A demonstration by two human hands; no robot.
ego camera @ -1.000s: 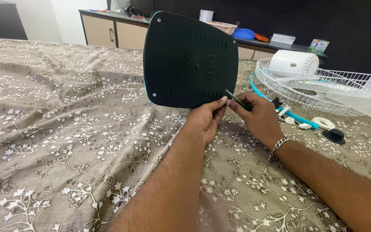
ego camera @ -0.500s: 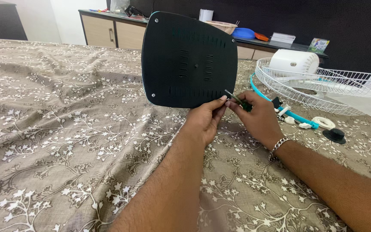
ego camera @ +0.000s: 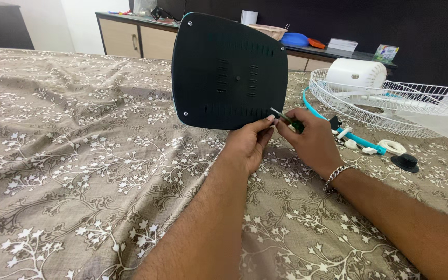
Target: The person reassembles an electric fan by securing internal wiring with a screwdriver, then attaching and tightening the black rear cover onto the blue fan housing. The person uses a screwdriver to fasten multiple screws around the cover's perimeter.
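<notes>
A black plastic fan base (ego camera: 229, 72) with vent slots and corner screws stands on edge on the brown floral bedsheet (ego camera: 79, 171). My left hand (ego camera: 247, 142) pinches its lower right corner. My right hand (ego camera: 312, 140), a chain bracelet on the wrist, grips a small green-handled screwdriver (ego camera: 285, 118) whose tip points at that same corner.
A white wire fan guard (ego camera: 390, 101) and a white motor housing (ego camera: 356, 72) lie at the right, with a teal ring (ego camera: 361, 140), small white parts and a black cap (ego camera: 405, 162). A cabinet (ego camera: 136, 39) with clutter stands behind.
The fan base has rocked slightly; both hands stay at its lower right corner with the screwdriver.
</notes>
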